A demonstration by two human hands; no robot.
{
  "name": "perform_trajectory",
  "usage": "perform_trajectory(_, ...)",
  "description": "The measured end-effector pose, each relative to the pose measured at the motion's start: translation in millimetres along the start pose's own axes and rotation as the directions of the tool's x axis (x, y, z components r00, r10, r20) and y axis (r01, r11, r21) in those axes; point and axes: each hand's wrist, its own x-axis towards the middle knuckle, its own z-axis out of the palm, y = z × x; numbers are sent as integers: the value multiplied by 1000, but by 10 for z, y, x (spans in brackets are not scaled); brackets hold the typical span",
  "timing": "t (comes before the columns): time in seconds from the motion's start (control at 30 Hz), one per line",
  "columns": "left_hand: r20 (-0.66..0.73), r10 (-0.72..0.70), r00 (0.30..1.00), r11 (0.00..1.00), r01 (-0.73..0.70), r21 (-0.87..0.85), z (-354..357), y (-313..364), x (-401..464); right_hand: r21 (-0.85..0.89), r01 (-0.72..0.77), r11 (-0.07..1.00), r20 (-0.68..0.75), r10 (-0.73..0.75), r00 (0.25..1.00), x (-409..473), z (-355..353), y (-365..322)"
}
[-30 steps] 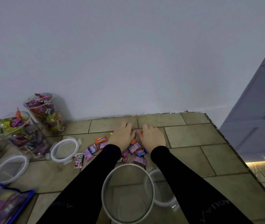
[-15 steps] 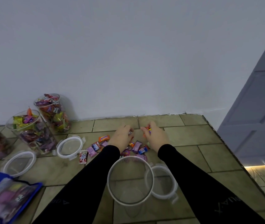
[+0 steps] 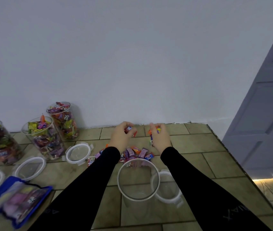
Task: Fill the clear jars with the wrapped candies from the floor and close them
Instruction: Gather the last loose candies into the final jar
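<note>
Clear jar (image 3: 138, 179): empty, open, at 6 o'clock from the loose candies (image 3: 135, 153).
Your left hand (image 3: 121, 138): fingers curled round candies.
Your right hand (image 3: 160, 139): likewise grasping candies.

The empty jar (image 3: 138, 179) at lower centre is clear, smooth plastic with a faint sheen on its rim, and the three filled jars (image 3: 46, 139) at left look the same. The loose lids (image 3: 79, 153) are translucent with whitish plastic rims. The wrapped candies (image 3: 137, 152) on the floor wear glossy printed foil or film — crinkled, catching light. The floor tiles (image 3: 190, 144) are matt, mottled olive-brown with pale grout. The sleeves (image 3: 90, 180) are matt black cloth. The wall (image 3: 132, 64) is flat, matt paint; the pouch (image 3: 14, 199) at lower left is shiny clear plastic with blue edging.
</note>
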Motion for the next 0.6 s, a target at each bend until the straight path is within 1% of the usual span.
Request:
perform_trajectory(0.07, -29, -27, 999, 995, 24, -98, -37, 51, -5, 65, -38, 997, -28, 40, 999, -17, 11, -53)
perform_trajectory(0.13, -49, -44, 998, 979, 33, -201, -61, 116, -5, 105, -73, 992, -24, 76, 997, -49, 15, -115)
perform_trajectory(0.23, -69, -57, 996, 951, 33, -307, -108, 245, -50, 188, -91, 978, -16, 96, 995, -149, 6, -258)
perform_trajectory(0.33, -83, -63, 995, 929, 28, -370, -160, 378, -116, 260, -75, 963, -14, 82, 997, -254, -18, -419)
perform_trajectory(0.5, -101, -62, 993, 895, 10, -445, -277, 601, -253, 314, -31, 949, -40, 46, 998, -433, -66, -672)
perform_trajectory(0.6, -110, -54, 992, 874, -6, -485, -335, 715, -353, 361, -22, 932, -28, 35, 999, -551, -96, -795)
